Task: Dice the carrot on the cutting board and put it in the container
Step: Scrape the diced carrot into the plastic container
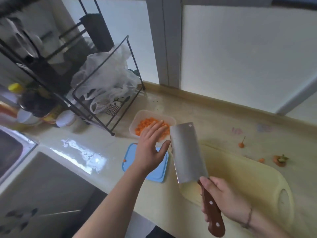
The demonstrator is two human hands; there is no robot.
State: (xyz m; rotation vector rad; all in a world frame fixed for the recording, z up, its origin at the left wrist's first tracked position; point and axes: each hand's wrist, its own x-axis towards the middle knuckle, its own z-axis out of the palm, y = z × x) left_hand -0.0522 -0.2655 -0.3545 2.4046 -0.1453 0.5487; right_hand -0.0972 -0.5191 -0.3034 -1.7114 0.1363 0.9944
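Carrot dice (145,125) heaped in container (137,120)

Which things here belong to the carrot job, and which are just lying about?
Job: cleaver, cutting board, container of diced carrot, blue lid, left hand, right hand.
Lying about: carrot ends, wire rack, plastic bags, bottles.

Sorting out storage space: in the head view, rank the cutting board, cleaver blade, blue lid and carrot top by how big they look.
1. cutting board
2. cleaver blade, blue lid: not ranked, since the left hand hides much of the lid
3. carrot top
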